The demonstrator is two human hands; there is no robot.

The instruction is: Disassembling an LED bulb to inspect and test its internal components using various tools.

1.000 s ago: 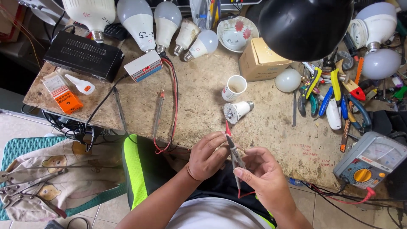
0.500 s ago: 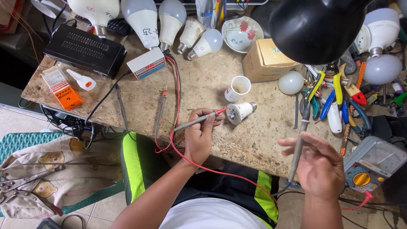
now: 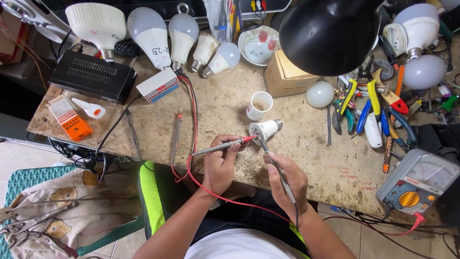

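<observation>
A small white bulb base [image 3: 265, 129] lies on its side on the worn workbench [image 3: 335, 168]. My left hand [image 3: 220, 163] holds a grey test probe with a red tip [image 3: 223, 146], the tip touching the open end of the bulb base. My right hand [image 3: 287, 184] holds a black test probe [image 3: 273, 160], whose tip also meets the bulb base. Red and black leads run from the probes down past the bench edge. An analogue multimeter [image 3: 419, 184] with a yellow dial sits at the right front corner.
Several white bulbs [image 3: 153, 41] line the back of the bench beside a black box [image 3: 91, 76] and a small white meter box [image 3: 158, 85]. A white cup [image 3: 260, 105], a cardboard box [image 3: 285, 76], pliers and screwdrivers [image 3: 369, 108] and a black lamp shade [image 3: 330, 33] crowd the right.
My right hand has swung in from the right front of the bench to the bulb base with the black probe. Both probe tips now meet at the bulb base.
</observation>
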